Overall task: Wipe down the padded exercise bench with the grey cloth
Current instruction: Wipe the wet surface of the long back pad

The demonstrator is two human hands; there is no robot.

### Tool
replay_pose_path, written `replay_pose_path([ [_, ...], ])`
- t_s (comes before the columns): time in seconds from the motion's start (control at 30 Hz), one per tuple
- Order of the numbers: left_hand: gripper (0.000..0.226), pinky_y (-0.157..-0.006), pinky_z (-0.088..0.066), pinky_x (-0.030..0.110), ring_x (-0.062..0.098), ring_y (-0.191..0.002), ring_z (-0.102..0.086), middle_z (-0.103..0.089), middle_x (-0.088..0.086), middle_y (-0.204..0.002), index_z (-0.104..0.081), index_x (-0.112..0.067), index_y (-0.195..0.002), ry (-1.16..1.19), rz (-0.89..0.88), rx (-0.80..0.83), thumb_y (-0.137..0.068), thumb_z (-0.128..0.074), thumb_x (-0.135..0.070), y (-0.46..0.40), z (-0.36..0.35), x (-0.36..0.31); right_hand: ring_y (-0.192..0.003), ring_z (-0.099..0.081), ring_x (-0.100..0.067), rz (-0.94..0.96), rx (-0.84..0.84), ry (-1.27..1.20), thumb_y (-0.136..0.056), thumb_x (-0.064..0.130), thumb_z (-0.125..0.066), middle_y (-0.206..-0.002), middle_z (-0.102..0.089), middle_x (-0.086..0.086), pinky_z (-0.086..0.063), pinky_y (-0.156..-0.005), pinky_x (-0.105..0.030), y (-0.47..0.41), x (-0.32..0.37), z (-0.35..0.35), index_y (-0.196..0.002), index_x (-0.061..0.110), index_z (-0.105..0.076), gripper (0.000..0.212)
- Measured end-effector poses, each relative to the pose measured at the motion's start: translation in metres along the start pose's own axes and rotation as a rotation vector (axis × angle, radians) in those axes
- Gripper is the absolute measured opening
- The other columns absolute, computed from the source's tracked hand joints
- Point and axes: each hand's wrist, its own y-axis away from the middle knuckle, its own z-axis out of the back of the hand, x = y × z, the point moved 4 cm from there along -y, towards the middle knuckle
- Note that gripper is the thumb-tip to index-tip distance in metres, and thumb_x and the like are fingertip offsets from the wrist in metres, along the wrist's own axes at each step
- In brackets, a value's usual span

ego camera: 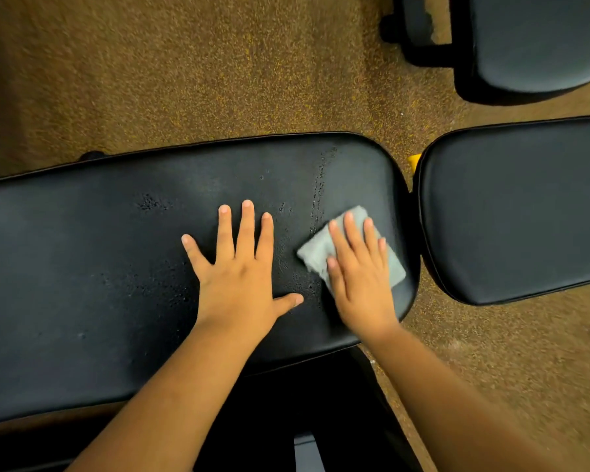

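Observation:
A long black padded bench (pixel 99 260) runs across the view, its surface speckled with small wet droplets and a streak near the right end. My right hand (pixel 358 270) lies flat on a folded grey cloth (pixel 315 248), pressing it onto the pad close to its rounded right end. My left hand (pixel 239 264) rests flat on the pad just left of the cloth, fingers spread, holding nothing.
A second black pad (pixel 515 212) sits just to the right across a narrow gap, with a yellow part (pixel 414 161) showing in the gap. Another padded seat (pixel 539 42) on a black frame stands at the top right. Brown speckled flooring (pixel 201 69) surrounds everything.

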Motion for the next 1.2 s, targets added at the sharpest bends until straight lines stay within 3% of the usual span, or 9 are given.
replay_pose_path([
  [0.13,0.125,-0.105,-0.011,0.076,0.036,-0.147,0.01,0.009,0.01,-0.161,0.002,-0.018,-0.154,0.0,-0.002,-0.007,-0.063,-0.046,-0.089,0.0,-0.001,-0.001,-0.152,0.002,-0.021,0.03,0.021,0.032,-0.104,0.038,-0.026,-0.164,-0.012,0.002,-0.001,-0.12,-0.042,0.006,-0.001,-0.001,-0.154,0.026,-0.023,0.052],
  [0.3,0.125,-0.104,-0.011,0.076,0.036,-0.147,0.009,0.007,0.01,-0.161,0.001,-0.017,-0.154,0.003,-0.004,-0.012,-0.063,-0.046,-0.089,0.0,-0.002,0.0,-0.15,-0.009,-0.034,-0.007,-0.009,0.069,-0.101,0.04,-0.022,-0.163,-0.018,-0.008,-0.011,-0.117,-0.053,-0.069,-0.002,0.015,-0.154,0.02,-0.027,0.057],
  [0.47,0.126,-0.104,-0.009,0.076,0.036,-0.147,0.01,0.008,0.01,-0.161,0.002,-0.018,-0.154,0.003,0.001,-0.011,-0.063,-0.047,-0.089,-0.001,-0.001,-0.001,-0.15,-0.006,-0.034,-0.062,-0.042,0.07,-0.102,0.038,-0.025,-0.164,-0.015,-0.006,-0.009,-0.117,-0.054,-0.127,0.0,0.022,-0.155,0.022,-0.024,0.055],
  [0.87,0.125,-0.105,-0.007,0.075,0.035,-0.147,0.013,0.012,0.009,-0.161,0.007,-0.018,-0.154,0.01,0.003,-0.005,-0.065,-0.046,-0.089,0.0,-0.003,-0.002,-0.152,0.003,-0.024,0.005,0.032,0.045,-0.104,0.04,-0.023,-0.164,-0.007,0.002,-0.001,-0.119,-0.044,0.008,-0.013,0.001,-0.155,0.025,-0.018,0.054],
  [1.2,0.126,-0.104,-0.011,0.076,0.035,-0.148,0.005,0.002,0.01,-0.162,-0.004,-0.017,-0.154,0.015,-0.001,-0.044,-0.061,-0.049,-0.088,0.0,-0.004,-0.001,-0.15,-0.007,-0.035,-0.062,-0.021,0.076,-0.097,0.046,-0.015,-0.163,-0.015,-0.009,-0.008,-0.117,-0.055,-0.101,-0.015,0.024,-0.155,0.02,-0.024,0.064],
])
